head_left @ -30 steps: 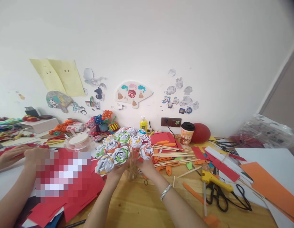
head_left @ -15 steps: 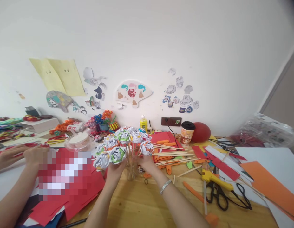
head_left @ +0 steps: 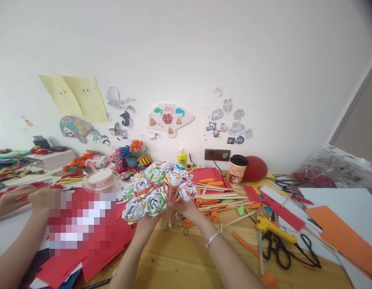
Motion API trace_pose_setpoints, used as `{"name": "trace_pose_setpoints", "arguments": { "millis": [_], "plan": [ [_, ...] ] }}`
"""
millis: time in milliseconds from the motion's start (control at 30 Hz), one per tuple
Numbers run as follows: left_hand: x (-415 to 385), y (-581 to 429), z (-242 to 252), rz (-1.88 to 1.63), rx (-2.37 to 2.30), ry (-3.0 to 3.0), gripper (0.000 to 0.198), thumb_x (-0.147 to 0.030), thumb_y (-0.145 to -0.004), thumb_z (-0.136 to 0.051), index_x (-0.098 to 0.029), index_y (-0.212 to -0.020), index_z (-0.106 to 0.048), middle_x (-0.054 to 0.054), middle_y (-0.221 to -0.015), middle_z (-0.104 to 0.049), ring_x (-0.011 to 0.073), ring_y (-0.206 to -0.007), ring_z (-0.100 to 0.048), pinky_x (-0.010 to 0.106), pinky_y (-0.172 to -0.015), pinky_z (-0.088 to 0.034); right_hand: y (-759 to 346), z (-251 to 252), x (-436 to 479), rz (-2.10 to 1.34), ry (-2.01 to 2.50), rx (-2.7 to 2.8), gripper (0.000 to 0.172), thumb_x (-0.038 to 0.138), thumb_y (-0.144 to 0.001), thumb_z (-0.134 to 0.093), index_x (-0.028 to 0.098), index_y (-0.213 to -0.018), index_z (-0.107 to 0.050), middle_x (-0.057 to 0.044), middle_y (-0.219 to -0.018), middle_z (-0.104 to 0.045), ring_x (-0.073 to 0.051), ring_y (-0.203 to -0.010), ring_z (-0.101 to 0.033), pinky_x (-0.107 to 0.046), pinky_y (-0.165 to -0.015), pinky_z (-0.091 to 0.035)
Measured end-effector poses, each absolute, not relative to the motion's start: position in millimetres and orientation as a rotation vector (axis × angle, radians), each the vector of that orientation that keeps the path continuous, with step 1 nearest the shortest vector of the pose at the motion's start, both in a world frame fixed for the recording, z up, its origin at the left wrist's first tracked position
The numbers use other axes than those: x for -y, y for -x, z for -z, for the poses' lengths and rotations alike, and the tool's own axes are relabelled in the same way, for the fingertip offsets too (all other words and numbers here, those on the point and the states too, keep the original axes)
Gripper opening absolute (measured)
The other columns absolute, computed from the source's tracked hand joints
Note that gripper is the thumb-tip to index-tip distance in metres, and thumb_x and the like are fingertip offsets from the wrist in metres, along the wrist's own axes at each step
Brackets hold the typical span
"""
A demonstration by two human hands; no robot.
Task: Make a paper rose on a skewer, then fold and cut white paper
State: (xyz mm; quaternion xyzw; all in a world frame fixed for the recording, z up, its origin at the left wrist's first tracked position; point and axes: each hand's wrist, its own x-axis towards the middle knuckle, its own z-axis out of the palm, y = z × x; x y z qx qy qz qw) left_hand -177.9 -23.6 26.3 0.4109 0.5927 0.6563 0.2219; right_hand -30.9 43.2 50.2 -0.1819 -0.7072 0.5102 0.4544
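A bunch of paper roses (head_left: 157,188) on thin wooden sticks stands in a small clear glass vase (head_left: 167,220) on the wooden table (head_left: 176,261). My left hand (head_left: 148,222) reaches up under the lower left blooms, its fingers hidden behind the flowers. My right hand (head_left: 190,209), with a silver bracelet at the wrist, is closed around the stems just right of the vase.
Another person's hands (head_left: 29,198) work on red paper at the left. Red paper sheets (head_left: 92,257) lie front left. Loose wooden sticks (head_left: 218,196), a yellow glue gun (head_left: 274,228), black scissors (head_left: 279,253), a paper cup (head_left: 237,168) and orange card (head_left: 342,237) crowd the right.
The bunch of roses has shifted slightly as my hands adjust the stems. My hands stay at the vase.
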Motion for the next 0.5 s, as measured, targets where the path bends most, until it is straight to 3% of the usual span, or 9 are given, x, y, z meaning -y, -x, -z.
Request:
{"name": "trace_pose_setpoints", "arguments": {
  "millis": [233,500],
  "plan": [
    [27.4,170.0,-37.7,-1.838,-1.54,-1.167,0.055,-0.045,-0.06,-0.066,-0.01,-0.102,-0.057,0.017,-0.113,-0.06,0.0296,-0.106,-0.054,0.039,-0.089,-0.043,30.4,-55.7,-47.0,-1.231,0.404,1.75,0.037,0.033,-0.073,-0.06,0.018,-0.107,-0.056,-0.006,-0.1,-0.064,-0.021,-0.104,-0.052,-0.038,-0.097,-0.033],
    [20.3,169.8,-20.4,-1.935,-1.601,-1.13,0.052,-0.041,-0.064,-0.064,-0.011,-0.105,-0.055,0.017,-0.115,-0.059,0.0311,-0.11,-0.051,0.043,-0.092,-0.039,34.0,-52.2,-56.1,-1.309,0.411,1.794,0.031,0.033,-0.075,-0.058,0.02,-0.103,-0.058,-0.005,-0.097,-0.065,-0.021,-0.095,-0.058,-0.034,-0.081,-0.046]
  ]
}}
